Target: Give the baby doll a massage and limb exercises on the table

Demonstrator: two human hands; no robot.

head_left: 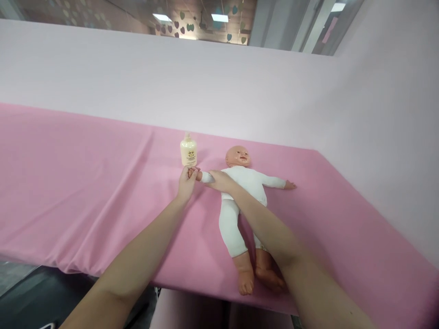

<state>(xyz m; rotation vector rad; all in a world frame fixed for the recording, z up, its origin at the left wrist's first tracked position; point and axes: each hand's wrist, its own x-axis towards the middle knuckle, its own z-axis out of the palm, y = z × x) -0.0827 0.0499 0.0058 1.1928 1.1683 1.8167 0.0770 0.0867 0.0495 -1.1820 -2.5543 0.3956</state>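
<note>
A baby doll (245, 183) in a white bodysuit lies on its back on the pink-covered table (85, 183), head toward the wall and bare feet at the near edge. My left hand (187, 180) is closed around the doll's small hand at the end of its outstretched arm. My right hand (219, 180) grips that same arm by the white sleeve, my forearm crossing over the doll's body. A pale yellow lotion bottle (188, 151) with a pump top stands upright just beyond my left hand.
A pale pink wall (206, 82) rises behind the table and along the right side. The pink cloth hangs over the near edge, with a dark floor (30, 292) below at the left.
</note>
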